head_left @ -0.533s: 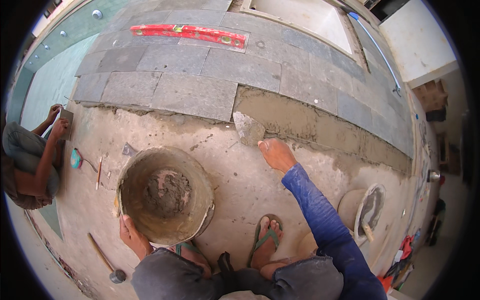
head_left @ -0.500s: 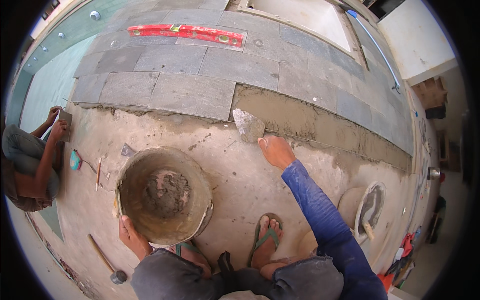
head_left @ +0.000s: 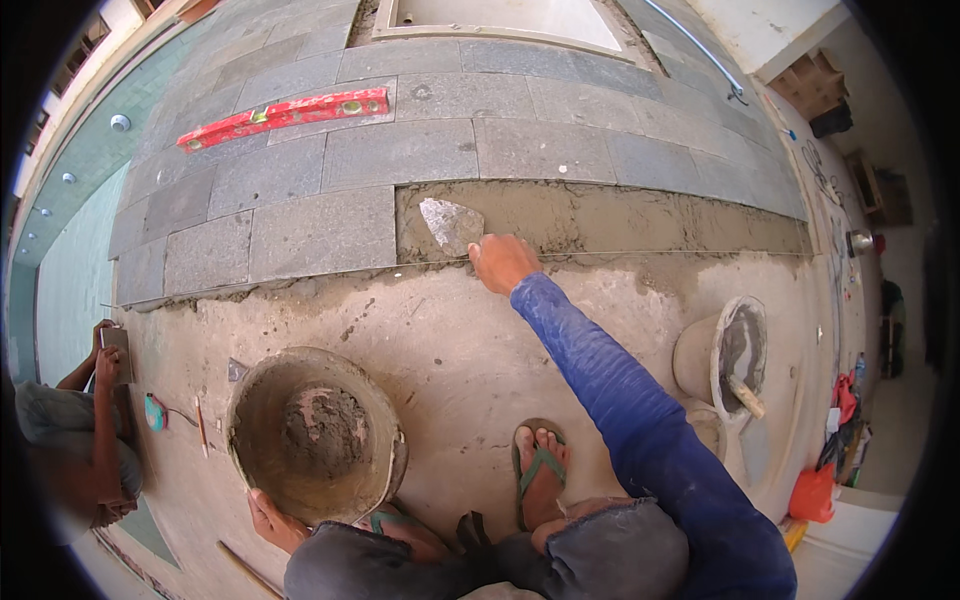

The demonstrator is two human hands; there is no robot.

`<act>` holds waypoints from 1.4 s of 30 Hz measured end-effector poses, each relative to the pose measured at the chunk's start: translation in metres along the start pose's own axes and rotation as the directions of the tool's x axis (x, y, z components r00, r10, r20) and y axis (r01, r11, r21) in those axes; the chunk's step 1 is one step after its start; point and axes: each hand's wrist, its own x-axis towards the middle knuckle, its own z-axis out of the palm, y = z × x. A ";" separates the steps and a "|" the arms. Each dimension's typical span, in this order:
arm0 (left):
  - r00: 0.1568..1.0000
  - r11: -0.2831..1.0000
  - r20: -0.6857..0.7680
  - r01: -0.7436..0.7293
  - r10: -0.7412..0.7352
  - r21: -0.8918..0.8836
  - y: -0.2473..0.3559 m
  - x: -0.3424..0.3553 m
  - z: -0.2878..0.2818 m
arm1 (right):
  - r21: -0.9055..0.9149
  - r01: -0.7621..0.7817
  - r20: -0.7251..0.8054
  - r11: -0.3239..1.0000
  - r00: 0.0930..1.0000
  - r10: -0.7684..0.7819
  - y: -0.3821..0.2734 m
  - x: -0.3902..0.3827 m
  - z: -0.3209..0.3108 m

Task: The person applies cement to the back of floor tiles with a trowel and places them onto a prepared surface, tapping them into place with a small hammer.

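Observation:
My right hand [head_left: 505, 264] is closed round the handle of a pointed trowel [head_left: 452, 226], its blade smeared with grey mortar. The blade lies over the left end of a wet mortar bed [head_left: 640, 215], beside the end of a grey stone tile [head_left: 325, 230]. A thin string runs along the bed's near edge. At lower left, my left hand [head_left: 277, 520] grips the near left side of a round mortar bucket [head_left: 262, 405], its fingers partly hidden. Inside the bucket sits a lump of mortar [head_left: 325, 430].
A red spirit level [head_left: 290, 115] lies on the laid tiles. To the right stands a smaller bucket [head_left: 698, 350] with a wooden-handled tool in it. A tape measure [head_left: 155, 412], a pencil [head_left: 201, 428] and a co-worker holding a tile piece [head_left: 116, 355] are at left.
The view has shifted. My right hand has brought the trowel blade from the tile's near corner further over the mortar bed. My left hand stays on the bucket.

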 end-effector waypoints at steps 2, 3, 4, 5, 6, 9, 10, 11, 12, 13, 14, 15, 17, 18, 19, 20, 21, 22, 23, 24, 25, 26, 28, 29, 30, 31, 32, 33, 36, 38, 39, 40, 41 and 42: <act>0.999 0.999 -0.022 0.034 -0.035 -0.021 0.000 -0.002 0.000 | 0.037 -0.097 -0.016 0.995 0.995 0.098 0.023 -0.001 -0.013; 0.997 1.000 -0.082 0.005 -0.005 -0.001 -0.001 -0.001 0.001 | 0.059 -0.144 -0.023 0.988 0.989 0.145 0.032 -0.005 -0.023; 0.989 1.000 -0.143 -0.023 0.026 0.020 -0.004 -0.001 0.002 | 0.032 -0.143 -0.047 0.989 0.988 0.144 0.042 -0.011 -0.034; 0.978 0.998 -0.201 -0.045 0.051 0.036 -0.009 0.001 0.003 | -0.003 -0.144 -0.071 0.990 0.987 0.143 0.053 -0.019 -0.047; 0.984 0.997 -0.167 -0.061 0.068 0.049 -0.016 0.003 -0.003 | -0.037 -0.140 -0.090 0.989 0.987 0.137 0.067 -0.025 -0.055; 0.995 0.998 -0.089 -0.035 0.039 0.055 -0.042 0.010 -0.020 | 0.075 -0.220 -0.136 0.973 0.964 0.229 0.126 -0.032 -0.065; 0.997 0.999 -0.075 0.006 -0.003 0.039 -0.048 0.012 -0.020 | 0.091 -0.227 -0.160 0.970 0.958 0.239 0.158 -0.029 -0.058; 0.996 0.999 -0.080 0.041 -0.038 0.035 -0.045 0.015 -0.024 | 0.244 -0.270 -0.116 0.931 0.945 0.305 0.158 -0.026 -0.047; 0.997 0.997 -0.071 0.027 -0.022 0.067 -0.041 0.017 -0.028 | 0.382 -0.313 -0.075 0.869 0.927 0.367 0.159 -0.024 -0.039; 0.998 0.995 -0.062 0.016 -0.010 0.097 -0.040 0.017 -0.030 | 0.600 -0.399 0.058 0.693 0.886 0.460 0.156 -0.023 -0.026; 0.998 0.992 -0.059 0.002 0.005 0.126 -0.032 0.017 -0.027 | 0.757 -0.468 0.215 0.457 0.838 0.502 0.145 -0.022 -0.015; 0.999 0.988 -0.051 -0.007 0.015 0.154 -0.024 0.015 -0.022 | 0.720 -0.420 0.198 0.553 0.887 0.416 0.139 -0.022 0.001; 0.999 0.975 -0.042 -0.021 0.031 0.219 -0.005 0.008 -0.013 | 0.646 -0.336 0.207 0.685 0.941 0.267 0.115 -0.026 0.030; 0.998 0.984 -0.069 -0.001 0.013 0.180 0.005 0.004 -0.006 | 0.612 -0.301 0.222 0.731 0.953 0.206 0.090 -0.031 0.032; 0.998 0.992 -0.061 -0.003 0.010 0.125 0.011 0.002 -0.004 | 0.589 -0.311 0.254 0.746 0.948 0.194 0.069 -0.037 0.031; 0.998 0.995 -0.061 -0.001 0.007 0.105 0.013 0.000 -0.001 | 0.563 -0.302 0.272 0.770 0.947 0.172 0.054 -0.042 0.017; 0.998 0.995 -0.067 0.000 0.006 0.096 0.013 0.000 0.000 | 0.535 -0.294 0.288 0.792 0.945 0.157 0.042 -0.048 0.002; 0.998 0.996 -0.064 -0.001 0.007 0.086 0.012 -0.002 0.001 | 0.506 -0.273 0.289 0.818 0.947 0.138 0.036 -0.052 -0.013; 0.998 0.997 -0.064 -0.001 0.006 0.073 0.010 -0.001 0.004 | 0.475 -0.252 0.287 0.843 0.950 0.123 0.033 -0.054 -0.021; 0.998 0.998 -0.065 0.000 0.005 0.066 0.008 -0.002 0.004 | 0.436 -0.202 0.204 0.877 0.971 0.122 0.033 -0.056 -0.019; 0.998 0.998 -0.067 -0.003 0.007 0.062 0.008 -0.001 0.003 | 0.392 -0.154 0.120 0.907 0.986 0.116 0.035 -0.060 -0.015; 0.997 0.998 -0.073 -0.001 0.005 0.058 0.007 -0.002 0.001 | 0.342 -0.107 0.039 0.934 0.994 0.100 0.035 -0.064 -0.013; 0.997 0.999 -0.081 -0.001 0.005 0.053 0.005 -0.003 0.000 | 0.249 -0.044 -0.013 0.968 0.999 0.049 0.040 -0.076 -0.016; 0.997 0.999 -0.081 0.000 0.004 0.050 0.003 -0.004 0.000 | 0.199 -0.018 -0.036 0.980 0.999 0.026 0.043 -0.085 -0.019; 0.996 0.999 -0.085 0.003 0.001 0.045 0.002 -0.004 -0.001 | 0.163 0.032 -0.031 0.986 0.999 -0.027 0.045 -0.094 -0.023; 0.996 0.999 -0.087 0.005 -0.002 0.041 0.001 -0.004 -0.002 | 0.127 0.084 -0.024 0.988 0.996 -0.081 0.048 -0.103 -0.027; 0.996 0.999 -0.090 0.007 -0.004 0.037 -0.001 -0.005 -0.002 | 0.090 0.136 -0.015 0.987 0.991 -0.135 0.048 -0.111 -0.027; 0.995 0.999 -0.096 0.010 -0.007 0.031 -0.002 -0.005 -0.002 | 0.020 0.164 0.011 0.986 0.986 -0.164 0.047 -0.116 -0.022; 0.994 1.000 -0.107 0.023 -0.023 -0.002 -0.008 -0.006 -0.004 | -0.149 0.241 0.039 0.959 0.971 -0.238 0.042 -0.120 -0.007; 0.993 0.998 -0.112 0.036 -0.042 -0.048 -0.014 -0.006 -0.005 | -0.202 0.281 -0.007 0.938 0.957 -0.289 0.028 -0.116 0.002; 0.992 0.998 -0.116 0.037 -0.042 -0.044 -0.016 -0.004 -0.004 | -0.220 0.296 -0.006 0.929 0.952 -0.305 0.023 -0.114 0.003; 0.991 0.999 -0.126 0.035 -0.040 -0.041 -0.019 -0.005 -0.005 | -0.238 0.310 -0.004 0.920 0.947 -0.320 0.020 -0.111 0.003; 0.992 1.000 -0.124 0.016 -0.013 0.023 -0.018 -0.005 -0.005 | -0.261 0.321 -0.007 0.910 0.943 -0.334 0.016 -0.107 0.000; 0.992 0.996 -0.124 -0.003 0.014 0.089 -0.018 -0.005 -0.006 | -0.219 0.309 -0.025 0.926 0.947 -0.321 0.013 -0.105 -0.004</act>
